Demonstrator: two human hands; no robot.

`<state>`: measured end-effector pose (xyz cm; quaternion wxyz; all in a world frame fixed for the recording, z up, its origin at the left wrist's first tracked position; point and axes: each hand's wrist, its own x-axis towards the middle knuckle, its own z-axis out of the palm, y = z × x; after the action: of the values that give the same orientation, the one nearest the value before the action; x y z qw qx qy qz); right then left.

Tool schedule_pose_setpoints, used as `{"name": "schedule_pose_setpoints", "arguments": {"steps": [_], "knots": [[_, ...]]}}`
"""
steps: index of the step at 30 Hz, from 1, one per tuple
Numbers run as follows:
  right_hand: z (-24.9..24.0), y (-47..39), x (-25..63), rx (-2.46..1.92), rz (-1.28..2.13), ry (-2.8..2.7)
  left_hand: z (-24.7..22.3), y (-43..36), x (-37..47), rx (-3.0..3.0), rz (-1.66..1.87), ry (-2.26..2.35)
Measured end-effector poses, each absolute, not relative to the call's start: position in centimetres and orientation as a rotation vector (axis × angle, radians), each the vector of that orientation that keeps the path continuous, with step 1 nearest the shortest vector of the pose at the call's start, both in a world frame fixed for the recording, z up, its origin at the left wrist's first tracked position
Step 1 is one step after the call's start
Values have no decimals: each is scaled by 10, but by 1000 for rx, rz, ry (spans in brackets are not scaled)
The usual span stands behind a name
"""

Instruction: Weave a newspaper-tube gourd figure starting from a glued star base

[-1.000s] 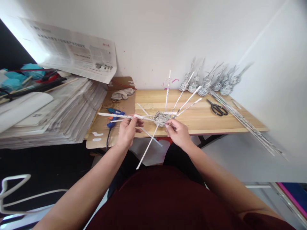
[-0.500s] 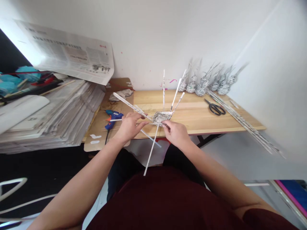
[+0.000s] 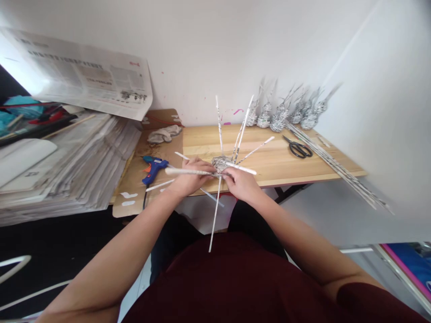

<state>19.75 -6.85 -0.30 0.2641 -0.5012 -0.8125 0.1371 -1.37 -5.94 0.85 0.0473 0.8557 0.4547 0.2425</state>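
Between my hands is a small round weave of rolled newspaper [image 3: 220,162], held at the table's front edge. Several paper rods stick out from it in all directions, one of them pointing down toward my lap [image 3: 214,220]. My left hand [image 3: 193,177] is closed at the weave's left side, its fingers on a thick paper rod [image 3: 183,171] that lies across it. My right hand [image 3: 240,181] pinches the near right rim, thumb and fingers together. The fingertips partly hide the near edge of the weave.
A blue glue gun [image 3: 155,169] lies on cardboard at the left, near a glove [image 3: 164,133] and a tall newspaper stack [image 3: 101,166]. Black-handled scissors [image 3: 299,149] and long paper rods [image 3: 336,168] are at the right. Several gourd-shaped woven pieces [image 3: 279,117] stand along the wall.
My left hand has moved in to the weave, and its fingers have closed. The thick rod has swung down from a raised slant to nearly level across my left hand.
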Motion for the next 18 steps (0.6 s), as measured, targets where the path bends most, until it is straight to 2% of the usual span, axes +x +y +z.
{"name": "schedule_pose_setpoints", "arguments": {"steps": [4,11,18], "knots": [[-2,-68,199,-1368,397,-2199,10,-54,-3,2576,686,1387],[-4,-66,203,-1319,409,-2188,-6,-39,0,2525,802,1410],[-6,-80,194,-1553,135,-2213,-6,-44,2,2653,766,1412]]}}
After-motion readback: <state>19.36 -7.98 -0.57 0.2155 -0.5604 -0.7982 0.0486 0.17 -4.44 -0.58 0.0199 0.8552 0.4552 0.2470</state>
